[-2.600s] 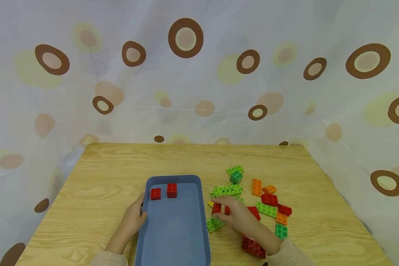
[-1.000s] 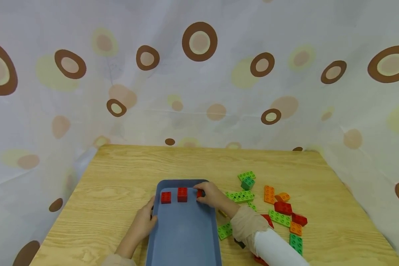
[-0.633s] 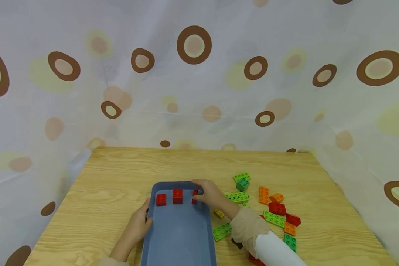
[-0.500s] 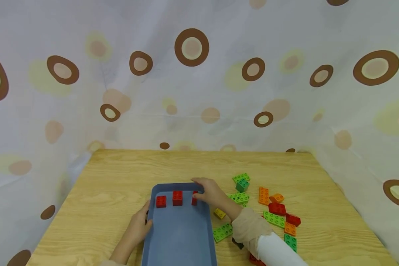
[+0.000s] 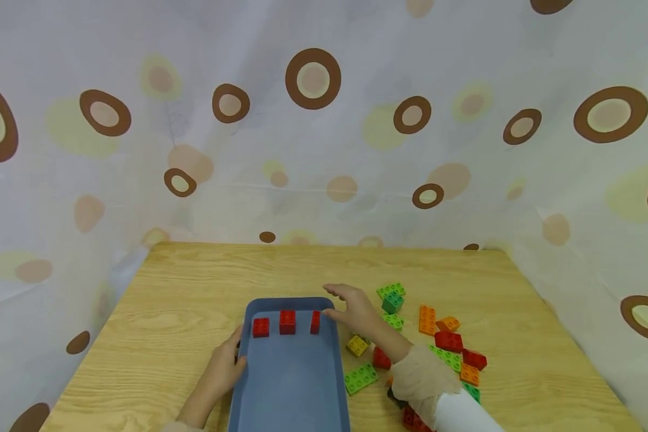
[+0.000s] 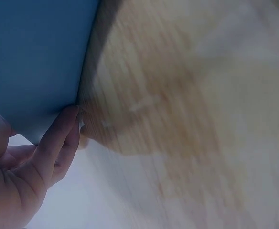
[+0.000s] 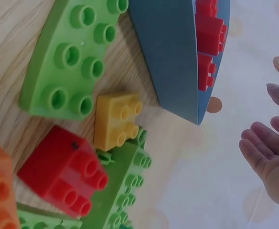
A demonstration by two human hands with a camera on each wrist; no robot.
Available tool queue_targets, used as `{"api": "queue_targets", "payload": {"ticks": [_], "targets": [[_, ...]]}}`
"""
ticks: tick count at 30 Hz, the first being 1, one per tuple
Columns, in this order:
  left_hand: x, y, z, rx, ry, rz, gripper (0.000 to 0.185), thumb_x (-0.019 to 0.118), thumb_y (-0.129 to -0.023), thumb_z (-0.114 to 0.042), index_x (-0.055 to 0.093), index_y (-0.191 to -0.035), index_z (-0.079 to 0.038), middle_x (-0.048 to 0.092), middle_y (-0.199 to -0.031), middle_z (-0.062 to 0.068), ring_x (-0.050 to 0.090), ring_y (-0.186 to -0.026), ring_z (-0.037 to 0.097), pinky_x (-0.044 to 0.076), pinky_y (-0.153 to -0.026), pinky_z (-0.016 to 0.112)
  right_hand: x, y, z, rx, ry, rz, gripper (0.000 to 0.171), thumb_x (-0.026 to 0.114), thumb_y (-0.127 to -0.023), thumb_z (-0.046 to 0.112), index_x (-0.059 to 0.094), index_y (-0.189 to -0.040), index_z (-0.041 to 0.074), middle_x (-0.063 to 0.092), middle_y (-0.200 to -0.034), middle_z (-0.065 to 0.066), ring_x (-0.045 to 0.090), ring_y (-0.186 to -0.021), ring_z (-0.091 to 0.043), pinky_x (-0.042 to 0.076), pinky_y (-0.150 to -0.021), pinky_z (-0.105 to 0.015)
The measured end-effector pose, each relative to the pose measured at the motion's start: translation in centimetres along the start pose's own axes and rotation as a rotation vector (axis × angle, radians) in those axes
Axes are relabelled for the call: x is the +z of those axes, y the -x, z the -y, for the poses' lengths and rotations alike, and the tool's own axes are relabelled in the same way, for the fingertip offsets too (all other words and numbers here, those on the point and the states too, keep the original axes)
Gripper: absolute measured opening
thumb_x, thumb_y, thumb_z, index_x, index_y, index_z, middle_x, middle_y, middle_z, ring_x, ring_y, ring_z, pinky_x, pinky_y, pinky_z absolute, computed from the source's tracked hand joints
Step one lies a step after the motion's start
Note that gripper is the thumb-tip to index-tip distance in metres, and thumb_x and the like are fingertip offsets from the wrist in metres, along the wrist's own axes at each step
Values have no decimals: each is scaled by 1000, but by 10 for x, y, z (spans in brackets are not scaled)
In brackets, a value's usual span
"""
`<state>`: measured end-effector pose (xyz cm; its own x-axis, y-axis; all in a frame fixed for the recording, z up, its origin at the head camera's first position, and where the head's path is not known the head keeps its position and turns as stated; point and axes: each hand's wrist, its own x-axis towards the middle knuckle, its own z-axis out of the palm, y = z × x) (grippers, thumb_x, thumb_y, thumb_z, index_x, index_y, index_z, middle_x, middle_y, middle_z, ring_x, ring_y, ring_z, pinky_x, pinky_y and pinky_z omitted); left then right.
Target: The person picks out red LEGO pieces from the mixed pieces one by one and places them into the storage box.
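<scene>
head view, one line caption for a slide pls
Three red bricks lined up in a blue tray, open right hand beside it.

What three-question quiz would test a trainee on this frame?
1. How many red bricks sit in the blue tray?
2. True or false: the right hand has a grip on a brick.
3. What does the left hand touch: (a) the tray's edge, (b) the yellow brick, (c) nothing?

Key: 1. Three. 2. False; it is open and empty. 3. (a).
</scene>
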<state>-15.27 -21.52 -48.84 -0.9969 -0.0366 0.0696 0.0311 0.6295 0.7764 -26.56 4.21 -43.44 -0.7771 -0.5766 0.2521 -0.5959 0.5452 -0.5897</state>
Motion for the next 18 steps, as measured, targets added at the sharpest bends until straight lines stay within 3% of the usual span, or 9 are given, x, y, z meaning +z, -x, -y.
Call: {"api": "queue_targets", "payload": {"ticks": [10, 18], "targets": [[0, 1, -1, -13, -2, 10, 61, 51, -78, 12, 30, -135, 18, 55, -114, 37, 64, -90, 38, 56, -67, 37, -18, 33, -15, -48, 68, -12, 44, 66, -81, 6, 56, -123, -5, 61, -119, -20, 59, -105, -32, 52, -84, -42], [1, 0, 0, -7, -8, 17, 61, 51, -78, 12, 30, -135, 18, 55, -115, 37, 65, -89, 36, 55, -64, 33, -20, 66, -28, 100, 10, 112, 46, 65, -83, 7, 53, -126, -6, 57, -125, -22, 54, -114, -38, 48, -89, -48]]}}
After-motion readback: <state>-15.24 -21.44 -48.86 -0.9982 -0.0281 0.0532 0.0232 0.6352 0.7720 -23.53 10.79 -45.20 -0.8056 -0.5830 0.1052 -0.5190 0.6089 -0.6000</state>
